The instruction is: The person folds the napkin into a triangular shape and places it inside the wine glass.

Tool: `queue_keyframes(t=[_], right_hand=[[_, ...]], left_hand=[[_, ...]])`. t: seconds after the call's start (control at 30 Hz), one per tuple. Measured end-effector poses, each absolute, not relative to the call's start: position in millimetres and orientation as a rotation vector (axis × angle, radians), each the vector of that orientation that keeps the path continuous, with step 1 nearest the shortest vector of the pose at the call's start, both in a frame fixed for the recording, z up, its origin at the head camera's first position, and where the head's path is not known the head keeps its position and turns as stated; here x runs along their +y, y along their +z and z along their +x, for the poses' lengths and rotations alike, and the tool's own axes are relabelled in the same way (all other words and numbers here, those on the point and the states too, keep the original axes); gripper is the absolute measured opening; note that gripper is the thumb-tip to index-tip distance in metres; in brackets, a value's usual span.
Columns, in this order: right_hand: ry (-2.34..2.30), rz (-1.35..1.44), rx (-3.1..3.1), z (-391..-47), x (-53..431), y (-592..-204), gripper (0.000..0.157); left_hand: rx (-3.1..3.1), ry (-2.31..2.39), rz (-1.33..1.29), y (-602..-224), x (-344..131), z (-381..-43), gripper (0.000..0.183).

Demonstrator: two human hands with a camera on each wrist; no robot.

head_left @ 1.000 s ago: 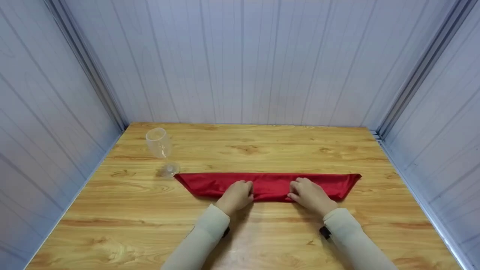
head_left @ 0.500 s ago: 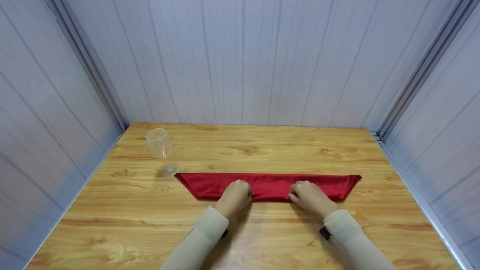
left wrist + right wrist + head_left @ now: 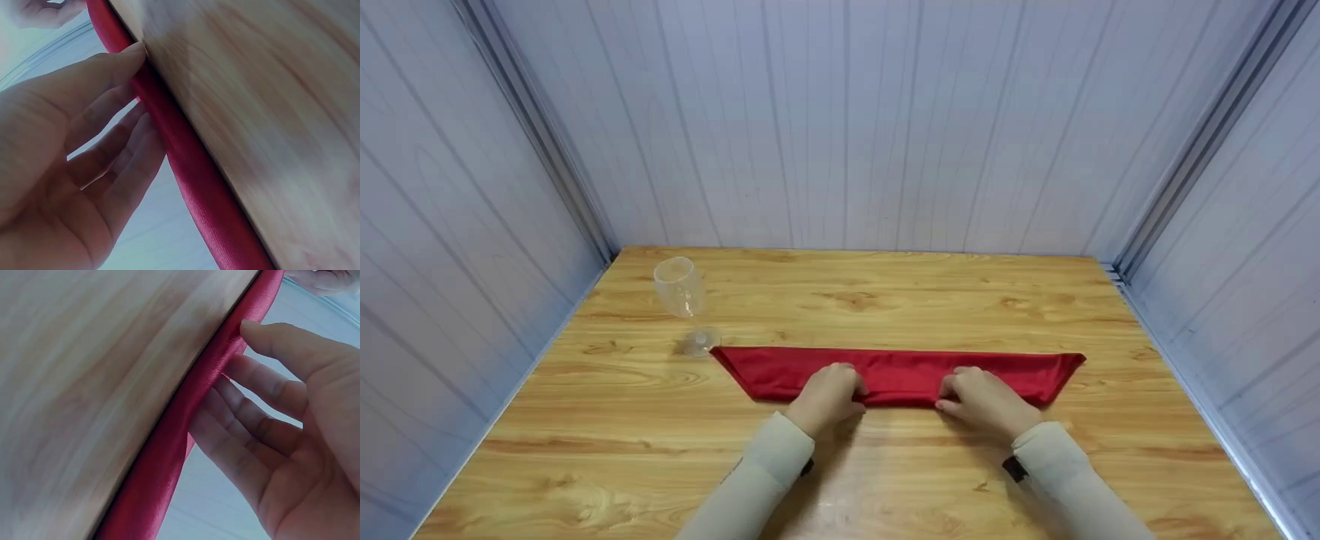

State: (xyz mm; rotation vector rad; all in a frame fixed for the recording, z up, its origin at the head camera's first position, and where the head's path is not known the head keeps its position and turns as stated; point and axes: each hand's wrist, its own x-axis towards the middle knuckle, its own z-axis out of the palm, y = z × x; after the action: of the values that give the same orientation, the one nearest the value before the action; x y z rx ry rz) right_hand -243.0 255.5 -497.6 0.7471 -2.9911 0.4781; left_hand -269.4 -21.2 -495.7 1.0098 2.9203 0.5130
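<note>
A red cloth napkin [image 3: 900,375], folded into a long band with slanted ends, lies across the wooden table. My left hand [image 3: 829,397] pinches its near folded edge left of the middle; in the left wrist view the thumb [image 3: 132,59] lies at the lower edge and the fingers rest on the cloth. Farther right along the same edge, my right hand [image 3: 986,399] pinches the cloth between thumb [image 3: 259,334] and curled fingers. A stretch of red cloth shows between the hands. The underside of the fold is hidden.
A clear stemmed glass [image 3: 680,289] stands upright at the back left, its foot close to the napkin's left corner. Pale panel walls [image 3: 840,127] rise behind and beside the wooden table [image 3: 855,300].
Both hands stay at the near edge of the napkin. Their fingers shift slightly along it, and the right hand has come a little nearer the person.
</note>
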Motion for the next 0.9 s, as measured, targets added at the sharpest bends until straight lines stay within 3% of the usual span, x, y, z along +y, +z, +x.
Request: queue_keyframes(t=[0.9], right_hand=[[0.445,0.76,-3.011,-234.5,256.3,-497.7,0.007]], left_hand=[[2.979,0.364,1.159,-501.4,-24.8,-265.4,0.009]])
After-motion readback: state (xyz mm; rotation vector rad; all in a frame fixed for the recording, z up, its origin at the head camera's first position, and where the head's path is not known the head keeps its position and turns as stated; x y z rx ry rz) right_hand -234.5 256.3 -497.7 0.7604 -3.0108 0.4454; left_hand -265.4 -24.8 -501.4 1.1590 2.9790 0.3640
